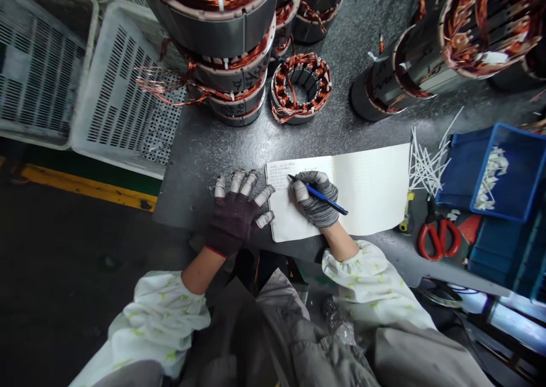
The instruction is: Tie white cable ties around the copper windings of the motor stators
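In a grey knitted glove, my right hand (318, 199) is closed around a blue pen (326, 198). The pen's dark tip points at the left page of an open notebook (371, 193), close to several short handwritten lines. My left hand (236, 213), in a dark maroon glove with pale wrapped fingertips, lies flat on the dark table (187, 188) with its fingers spread. Its thumb and forefinger reach the notebook's left edge. The right page shows no visible writing.
Stacked copper-wound stators (226, 62) stand behind my left hand, with one low stator (301, 88) beside them. More lie at the back right. White ties (426, 162), red-handled scissors (439, 239) and a blue bin (507, 205) are at right. Plastic crates (123, 91) stand at left.
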The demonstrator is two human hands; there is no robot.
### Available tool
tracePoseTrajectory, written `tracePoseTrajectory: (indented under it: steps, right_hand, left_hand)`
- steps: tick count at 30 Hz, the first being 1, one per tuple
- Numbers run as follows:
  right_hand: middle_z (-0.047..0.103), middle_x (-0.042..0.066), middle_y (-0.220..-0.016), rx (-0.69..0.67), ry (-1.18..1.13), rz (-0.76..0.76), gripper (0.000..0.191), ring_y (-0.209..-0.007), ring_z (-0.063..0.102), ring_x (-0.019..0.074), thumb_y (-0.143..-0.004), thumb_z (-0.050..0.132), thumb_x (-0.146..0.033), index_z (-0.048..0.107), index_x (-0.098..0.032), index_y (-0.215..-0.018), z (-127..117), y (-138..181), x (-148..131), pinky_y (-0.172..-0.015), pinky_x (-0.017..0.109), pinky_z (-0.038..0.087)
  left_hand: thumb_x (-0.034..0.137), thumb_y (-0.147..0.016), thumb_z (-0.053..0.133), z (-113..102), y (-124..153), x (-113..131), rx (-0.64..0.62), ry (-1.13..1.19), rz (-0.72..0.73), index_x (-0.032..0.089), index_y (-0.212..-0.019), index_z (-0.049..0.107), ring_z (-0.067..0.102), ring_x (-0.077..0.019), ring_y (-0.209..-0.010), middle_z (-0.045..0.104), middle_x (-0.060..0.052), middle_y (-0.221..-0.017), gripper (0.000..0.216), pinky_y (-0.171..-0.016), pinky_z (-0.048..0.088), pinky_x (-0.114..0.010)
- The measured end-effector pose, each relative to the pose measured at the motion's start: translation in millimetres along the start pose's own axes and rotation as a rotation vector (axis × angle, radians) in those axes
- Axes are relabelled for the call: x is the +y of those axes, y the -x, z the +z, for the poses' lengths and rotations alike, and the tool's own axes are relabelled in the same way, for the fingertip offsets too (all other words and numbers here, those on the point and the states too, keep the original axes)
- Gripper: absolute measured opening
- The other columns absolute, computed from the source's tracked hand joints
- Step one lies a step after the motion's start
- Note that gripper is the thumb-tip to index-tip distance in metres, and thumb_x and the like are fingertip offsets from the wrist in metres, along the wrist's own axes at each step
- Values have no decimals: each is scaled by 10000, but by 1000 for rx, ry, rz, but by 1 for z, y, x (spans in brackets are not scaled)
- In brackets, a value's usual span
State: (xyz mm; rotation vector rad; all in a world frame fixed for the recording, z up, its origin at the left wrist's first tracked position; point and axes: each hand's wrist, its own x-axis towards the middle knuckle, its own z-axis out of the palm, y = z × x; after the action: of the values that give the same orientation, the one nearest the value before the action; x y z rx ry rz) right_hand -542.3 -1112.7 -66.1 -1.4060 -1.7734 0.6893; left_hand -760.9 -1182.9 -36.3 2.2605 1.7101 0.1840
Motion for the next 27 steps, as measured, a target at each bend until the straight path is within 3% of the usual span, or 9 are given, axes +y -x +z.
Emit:
tracePoseTrajectory:
  steps: [5, 11, 17, 27]
  right_hand:
    - [781, 47, -893, -59, -92, 84, 122, -749, 747, 194, -899, 657, -306, 663, -219, -984, -1, -4, 0, -746, 342, 648]
    - [753, 36, -823, -39, -21, -67, 83, -749, 728, 201, -925, 629, -306, 675, -255, -880, 1, 5, 10, -722, 355, 646]
    - [756, 37, -851, -93, 14, -43, 91, -763, 725, 206, -927, 631, -321, 698, -264, -902, 0, 8, 11, -733, 372, 649]
    - [761, 26, -836, -55, 40, -57, 96, -757, 728, 190, -913, 652, -326, 711, -251, -899, 1, 7, 8, -728, 316, 631]
  left_hand:
    - [589, -988, 527, 0, 0, 0, -13, -6, 2, 349, -1531, 491, 290, -406, -1559, 368, -123, -1679, 595, -1245, 130, -720]
    - [576, -1009, 494, -6, 0, 1, -20, 20, -3, 338, -1501, 504, 269, -386, -1572, 369, -108, -1681, 546, -1262, 120, -700]
    - [590, -998, 507, -3, 0, 1, -6, 21, -9, 338, -1512, 485, 287, -391, -1564, 380, -105, -1676, 573, -1259, 130, -710]
    - [591, -976, 548, 3, 0, -1, 10, -17, 5, 313, -1535, 487, 281, -383, -1566, 386, -121, -1670, 627, -1263, 104, -690]
